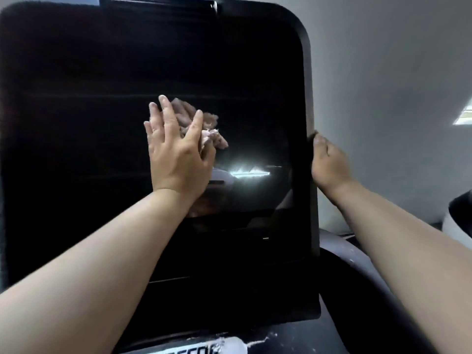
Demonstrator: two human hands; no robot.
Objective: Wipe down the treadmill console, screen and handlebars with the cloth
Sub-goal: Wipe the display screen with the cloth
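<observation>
The treadmill's big black screen (102, 123) fills most of the head view, dark and glossy with a bright reflection low on its right half. My left hand (176, 149) lies flat against the glass near the middle, fingers spread, pressing a crumpled pinkish cloth (207, 126) onto it; part of the cloth pokes out past my fingers to the upper right. My right hand (329, 162) grips the screen's right edge (310, 98), thumb on the front bezel, fingers hidden behind the frame.
Below the screen sits the dark console (293, 338) with white scuffs and partly visible lettering. A curved dark handlebar or housing (357, 264) runs down at the lower right. A grey wall (383, 72) stands behind, with a white object (459, 215) at the right edge.
</observation>
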